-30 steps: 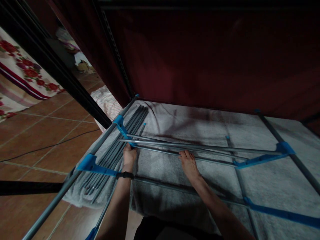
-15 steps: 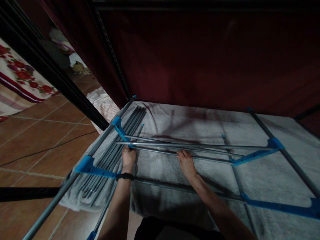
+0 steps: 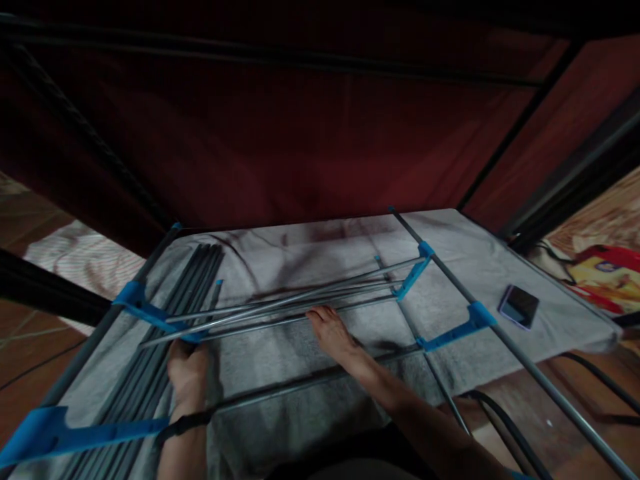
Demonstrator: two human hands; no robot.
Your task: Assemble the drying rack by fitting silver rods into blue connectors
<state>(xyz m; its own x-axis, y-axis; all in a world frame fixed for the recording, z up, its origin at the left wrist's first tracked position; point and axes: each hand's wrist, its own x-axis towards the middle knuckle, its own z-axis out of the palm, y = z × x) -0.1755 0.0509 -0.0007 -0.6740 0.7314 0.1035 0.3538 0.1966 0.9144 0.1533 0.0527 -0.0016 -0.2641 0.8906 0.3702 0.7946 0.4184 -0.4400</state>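
My left hand (image 3: 187,370), wearing a dark wristband, closes around the inner end of a blue plastic bracket (image 3: 145,310) on the left side of a tubular metal frame. Its fingers are partly hidden under the bracket. My right hand (image 3: 333,337) has its fingers curled over a thin metal rod (image 3: 280,325) that runs across between the brackets. A loose metal rod (image 3: 300,293) lies slantwise on top of the crossing rods, reaching toward a right blue bracket (image 3: 413,277). Two nearer blue brackets hold another cross rod (image 3: 300,383).
Several grey tubes (image 3: 193,287) lie bundled under the frame's left side on a grey blanket (image 3: 300,260). A phone (image 3: 520,307) rests at the right. A dark red fabric wall (image 3: 320,147) with dark poles rises behind. A colourful bag (image 3: 605,273) is on the far right.
My view has turned right, so the phone and the bag now show. Both hands stay at the same parts of the frame. The loose rod still lies across it.
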